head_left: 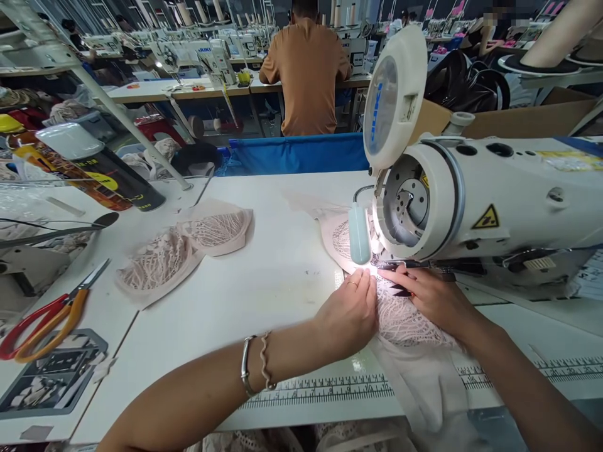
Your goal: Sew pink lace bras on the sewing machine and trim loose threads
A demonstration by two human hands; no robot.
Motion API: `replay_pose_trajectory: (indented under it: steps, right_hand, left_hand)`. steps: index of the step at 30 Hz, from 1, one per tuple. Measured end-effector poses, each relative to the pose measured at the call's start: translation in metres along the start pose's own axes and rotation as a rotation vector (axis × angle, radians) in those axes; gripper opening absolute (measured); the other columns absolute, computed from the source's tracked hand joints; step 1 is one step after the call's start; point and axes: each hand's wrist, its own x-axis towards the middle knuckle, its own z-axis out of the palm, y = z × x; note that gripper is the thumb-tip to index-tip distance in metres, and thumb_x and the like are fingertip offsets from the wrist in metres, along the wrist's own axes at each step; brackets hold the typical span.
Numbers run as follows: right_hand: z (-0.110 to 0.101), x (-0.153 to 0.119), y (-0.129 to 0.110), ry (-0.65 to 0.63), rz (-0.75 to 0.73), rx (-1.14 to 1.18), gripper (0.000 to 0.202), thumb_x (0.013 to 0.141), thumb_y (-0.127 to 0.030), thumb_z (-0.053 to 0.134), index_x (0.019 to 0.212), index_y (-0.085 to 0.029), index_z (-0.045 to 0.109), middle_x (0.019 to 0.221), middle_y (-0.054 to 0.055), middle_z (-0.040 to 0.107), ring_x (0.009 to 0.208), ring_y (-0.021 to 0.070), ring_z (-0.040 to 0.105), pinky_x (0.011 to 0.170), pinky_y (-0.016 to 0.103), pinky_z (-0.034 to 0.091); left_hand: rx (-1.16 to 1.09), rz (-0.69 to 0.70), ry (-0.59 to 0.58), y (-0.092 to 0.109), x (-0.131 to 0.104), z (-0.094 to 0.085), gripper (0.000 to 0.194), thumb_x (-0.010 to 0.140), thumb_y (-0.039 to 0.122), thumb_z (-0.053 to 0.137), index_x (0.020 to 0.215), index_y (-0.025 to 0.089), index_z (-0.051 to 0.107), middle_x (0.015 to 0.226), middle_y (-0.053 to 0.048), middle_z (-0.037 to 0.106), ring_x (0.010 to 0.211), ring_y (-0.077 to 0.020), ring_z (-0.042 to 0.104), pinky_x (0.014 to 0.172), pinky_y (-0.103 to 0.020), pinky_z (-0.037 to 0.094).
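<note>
Beige lace fabric [405, 320] with sheer edging lies under the head of a white sewing machine [509, 194]. My left hand [351, 307] is closed, its fingertips pinching the fabric's left edge close to the lit needle area. My right hand [431, 295] lies on the lace to the right, index finger reaching toward the needle. Black pointed blades, apparently thread snips [400, 290], stick out from beneath its fingers. The needle itself is hidden. Fabric runs on behind the machine head and hangs over the table's front edge.
A joined pair of lace cups [188, 245] lies on the left of the white table [282, 301]. Scissors [56, 320] rest beside a parts tray [56, 376]. Spray cans [113, 163] lean near a pole [132, 125]. Ahead, a person [306, 75] sits with their back turned.
</note>
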Motion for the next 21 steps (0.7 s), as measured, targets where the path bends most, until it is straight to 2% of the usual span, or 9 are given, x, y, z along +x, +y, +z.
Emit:
replay_pose_trajectory:
  steps: [4,8,14,21]
  right_hand:
    - [-0.001,-0.002,0.001,-0.032,-0.061,0.0,0.07,0.078,-0.003,0.045,0.136,-0.037,0.063,0.098,0.0,0.074,0.087,0.0158,0.068,0.073,0.023,0.054]
    - [-0.001,-0.001,0.002,-0.028,-0.061,0.034,0.067,0.078,-0.001,0.043,0.131,-0.035,0.067,0.098,0.0,0.072,0.088,0.0157,0.068,0.077,0.024,0.054]
    - [0.003,0.0,0.002,-0.013,-0.068,0.06,0.061,0.078,0.0,0.041,0.125,-0.026,0.07,0.096,0.003,0.071,0.084,0.0147,0.069,0.071,0.023,0.053]
    - [0.009,0.0,0.004,-0.022,-0.046,0.039,0.062,0.077,0.0,0.042,0.124,-0.029,0.071,0.097,0.003,0.072,0.089,0.0172,0.07,0.074,0.026,0.057]
  left_hand:
    - [-0.083,0.0,0.054,-0.006,-0.001,0.002,0.048,0.099,0.023,0.037,0.132,-0.009,0.052,0.132,-0.029,0.063,0.128,-0.0341,0.059,0.113,-0.047,0.045]
    - [-0.161,0.014,0.044,-0.01,0.0,-0.002,0.048,0.097,0.024,0.043,0.129,-0.01,0.052,0.127,-0.029,0.064,0.126,-0.0347,0.06,0.113,-0.047,0.046]
    - [-0.259,0.016,0.027,-0.021,0.002,-0.008,0.044,0.093,0.02,0.047,0.128,-0.008,0.051,0.122,-0.027,0.065,0.123,-0.0345,0.06,0.109,-0.049,0.05]
    - [-0.374,0.028,0.035,-0.037,0.002,-0.008,0.037,0.089,0.007,0.046,0.125,0.001,0.051,0.123,-0.025,0.064,0.122,-0.0311,0.06,0.1,-0.047,0.056]
